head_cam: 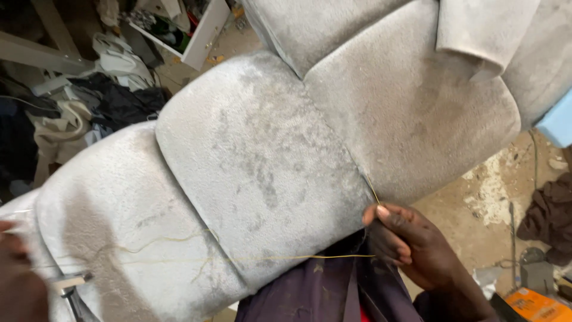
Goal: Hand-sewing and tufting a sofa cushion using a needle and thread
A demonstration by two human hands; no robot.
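A grey upholstered cushion (262,173) — padded, divided by seams into plump sections — is seen filling most of the view, tilted from lower left to upper right. The right hand (411,244) is placed at the cushion's lower edge, just below the seam between two sections; its thumb and fingers are pinched on a thin yellowish thread (286,258). From the fingertips a short length of the thread is drawn up into the seam, while a longer length is stretched leftward across the cushion's lower part, where loose loops are laid on the fabric.

The left hand (21,280) is cut off by the frame's lower left corner, against the cushion's far end; whether it is gripping anything cannot be told. Just beside it a small metal tool (71,286) is seen, blurred.

A dark purple garment (322,292) is visible under the cushion, between the hands. A pile of dark and pale fabric scraps (89,101) is heaped on the floor at upper left — and an orange box (536,305) lies at lower right.
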